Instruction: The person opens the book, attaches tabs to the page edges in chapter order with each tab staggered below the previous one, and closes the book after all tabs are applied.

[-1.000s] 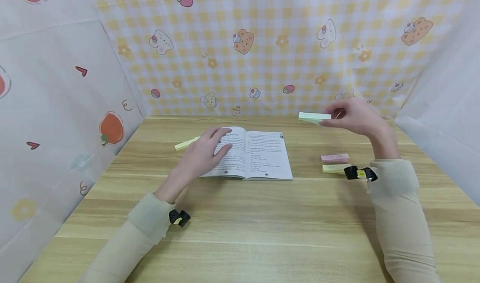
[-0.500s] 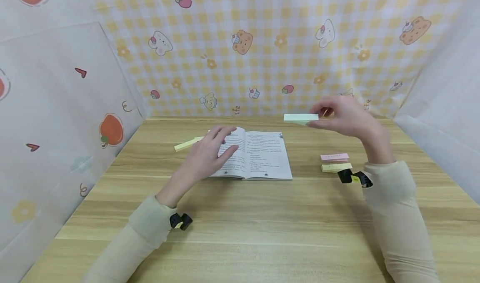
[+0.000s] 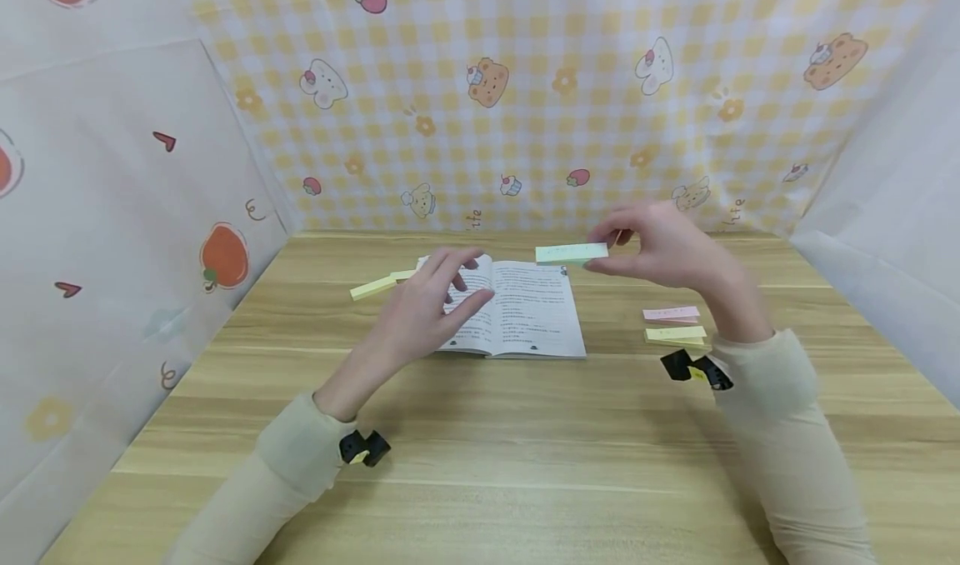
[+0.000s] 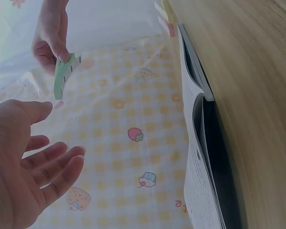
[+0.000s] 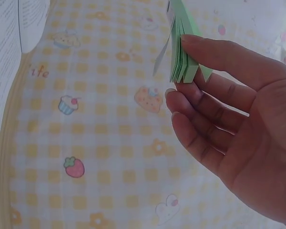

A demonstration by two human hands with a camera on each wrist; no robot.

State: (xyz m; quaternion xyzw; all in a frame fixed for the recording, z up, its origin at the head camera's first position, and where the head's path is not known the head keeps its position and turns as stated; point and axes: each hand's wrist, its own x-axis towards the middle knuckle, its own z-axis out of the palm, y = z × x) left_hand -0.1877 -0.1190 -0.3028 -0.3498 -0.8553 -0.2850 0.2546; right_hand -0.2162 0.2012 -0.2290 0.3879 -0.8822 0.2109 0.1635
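Observation:
Between thumb and fingers of my right hand (image 3: pixel 663 244) is a pad of pale green sticky notes (image 3: pixel 566 253), held up above the far right part of an open book (image 3: pixel 534 315). In the right wrist view the pad's loose leaves (image 5: pixel 181 57) fan apart, and one strip hangs off to the side. My left hand (image 3: pixel 423 311) hovers over the book's left page with fingers loosely spread and nothing in them. From the left wrist view, the green pad (image 4: pixel 64 76) shows beyond my left thumb, apart from it. The left hand hides part of the printed page.
On the table (image 3: pixel 495 457), right of the book, lie a pink sticky-note pad (image 3: pixel 670 313) and a yellow one (image 3: pixel 675 333). Another yellow strip pad (image 3: pixel 372 287) lies at the book's left side. A checked cloth (image 3: pixel 435 148) hangs behind the table's far edge.
My right hand has carried the green pad leftward, from beyond the pink and yellow pads to over the book. My left hand has shifted slightly right above the page.

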